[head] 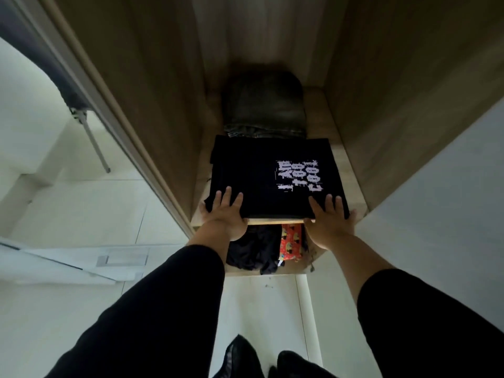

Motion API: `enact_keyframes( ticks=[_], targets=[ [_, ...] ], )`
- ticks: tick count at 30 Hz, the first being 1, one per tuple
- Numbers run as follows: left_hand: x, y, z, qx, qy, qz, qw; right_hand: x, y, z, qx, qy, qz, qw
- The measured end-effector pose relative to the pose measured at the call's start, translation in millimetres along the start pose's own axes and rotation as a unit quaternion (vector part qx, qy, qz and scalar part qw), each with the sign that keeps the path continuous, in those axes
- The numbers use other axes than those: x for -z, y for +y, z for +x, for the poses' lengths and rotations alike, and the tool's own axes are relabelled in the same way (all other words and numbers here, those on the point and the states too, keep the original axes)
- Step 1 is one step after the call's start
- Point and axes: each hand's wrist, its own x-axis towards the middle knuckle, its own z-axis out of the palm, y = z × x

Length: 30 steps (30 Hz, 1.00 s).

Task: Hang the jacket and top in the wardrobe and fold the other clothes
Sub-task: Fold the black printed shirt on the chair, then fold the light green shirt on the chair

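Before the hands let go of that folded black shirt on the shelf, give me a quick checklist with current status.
1. Folded black shirt lies flat on the wooden shelf: ok.
2. Shirt's near edge is inside the shelf's front lip: ok, just barely.
3. Left hand and right hand rest at the near corners, fingers straight on top: ok.
4. Shirt clears the folded grey-green garment behind it: cannot tell, the edges meet in shadow.
5. Fold is tidy: not ok at the left corner, where cloth bunches beside the left hand.
6. Clothes on the lower shelf are folded: not ok, they look loose.
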Motion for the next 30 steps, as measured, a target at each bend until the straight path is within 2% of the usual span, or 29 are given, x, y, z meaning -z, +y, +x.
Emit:
enact_keyframes(
  ticks=[8, 14, 17, 22, 30],
  targets=[
    [10.1, -28.2, -116.9, -0.013, 0.049, -0.080, 0.996, 36.1, -20.9, -109.0, 0.042, 0.031, -0.013, 0.999],
    [0.5, -55.3, -228.7, 0.004, 0.073, -0.112, 0.991, 40.3, -35.2, -199.9, 0.087, 0.019, -0.006, 0.996],
    [-8.4, -69.6, -281.0, 0.039, 0.077, -0.122, 0.989, 44.2, -44.2, -236.7, 0.118, 0.005, 0.007, 0.993],
    [-36.0, -89.7, -365.8, 0.105, 0.127, -0.169, 0.972, 36.4, -67.2, -291.2, 0.213, -0.010, -0.014, 0.977],
    [-127.5, -118.1, -521.7, 0.236, 0.141, -0.230, 0.934, -13.9, -117.3, -408.1, 0.352, 0.001, -0.094, 0.931]
  ],
)
